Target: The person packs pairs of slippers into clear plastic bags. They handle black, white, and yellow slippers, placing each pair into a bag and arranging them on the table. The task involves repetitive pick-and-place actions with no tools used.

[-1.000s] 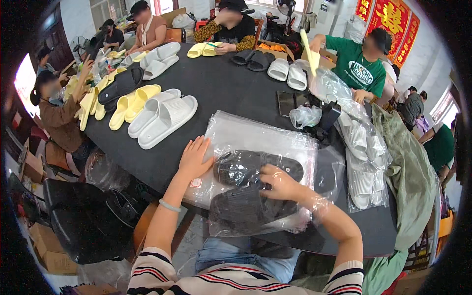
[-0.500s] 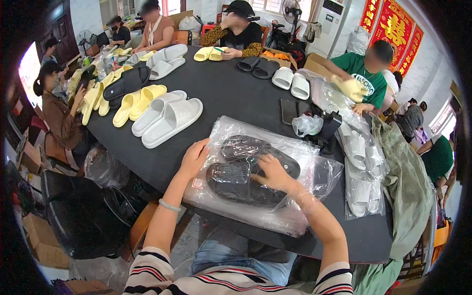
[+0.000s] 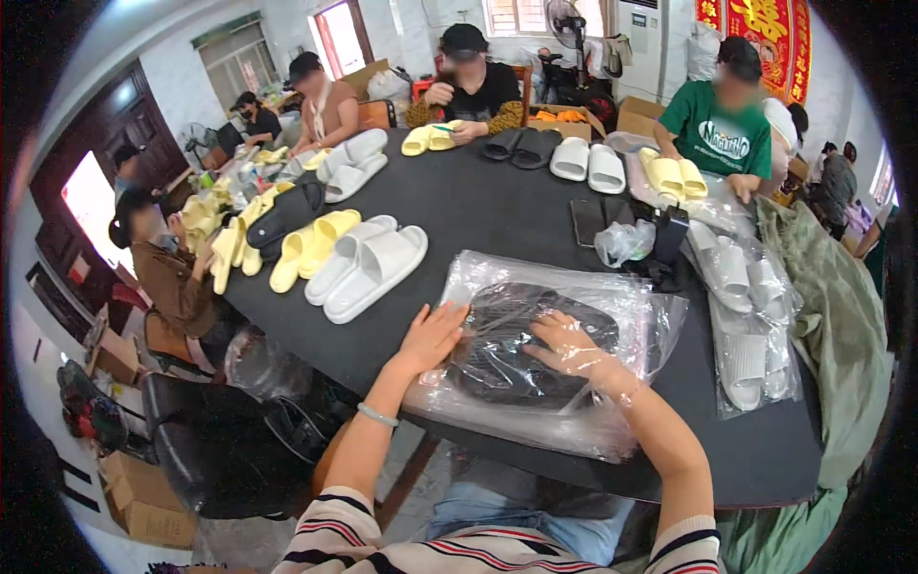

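Note:
A pair of black slippers (image 3: 512,359) lies inside a clear plastic bag (image 3: 478,271) on top of a stack of similar bags in front of me. Glare and folds in the film blur the slippers' outline. My left hand (image 3: 433,337) rests flat on the bag's left edge, fingers stretched out. Clear film wraps the wrist of my right hand (image 3: 571,349), which is inside the bag; its spread fingers lie over the slippers. Neither hand grips anything that I can see.
Grey slippers (image 3: 375,273), yellow slippers (image 3: 316,249) and black ones line the black table's left side. Bagged white slippers (image 3: 744,368) lie to the right, near a phone (image 3: 586,223) and a crumpled plastic bag (image 3: 624,244). Several people sit around the table.
The view has shifted, so the table appears further right. My left hand has moved from the upper left corner down the bag's left edge. A person in green has lowered yellow slippers onto the table.

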The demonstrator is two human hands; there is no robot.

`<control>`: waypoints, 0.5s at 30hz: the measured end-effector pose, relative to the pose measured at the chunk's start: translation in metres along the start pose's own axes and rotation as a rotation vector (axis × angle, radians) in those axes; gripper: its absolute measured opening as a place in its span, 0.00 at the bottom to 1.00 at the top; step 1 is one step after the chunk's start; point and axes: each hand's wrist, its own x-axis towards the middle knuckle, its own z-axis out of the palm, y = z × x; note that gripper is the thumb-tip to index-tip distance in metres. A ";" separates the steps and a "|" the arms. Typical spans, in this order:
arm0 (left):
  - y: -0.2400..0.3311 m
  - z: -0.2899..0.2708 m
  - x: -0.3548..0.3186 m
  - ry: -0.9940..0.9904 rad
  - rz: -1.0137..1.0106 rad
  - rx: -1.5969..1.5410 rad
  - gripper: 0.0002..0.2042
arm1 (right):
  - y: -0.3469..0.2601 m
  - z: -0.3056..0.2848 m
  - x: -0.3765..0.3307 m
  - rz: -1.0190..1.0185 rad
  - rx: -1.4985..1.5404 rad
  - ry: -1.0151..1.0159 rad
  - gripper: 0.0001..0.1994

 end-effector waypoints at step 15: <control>-0.009 -0.003 -0.007 0.280 -0.191 -1.052 0.21 | -0.008 0.006 0.014 -0.107 -0.017 0.157 0.17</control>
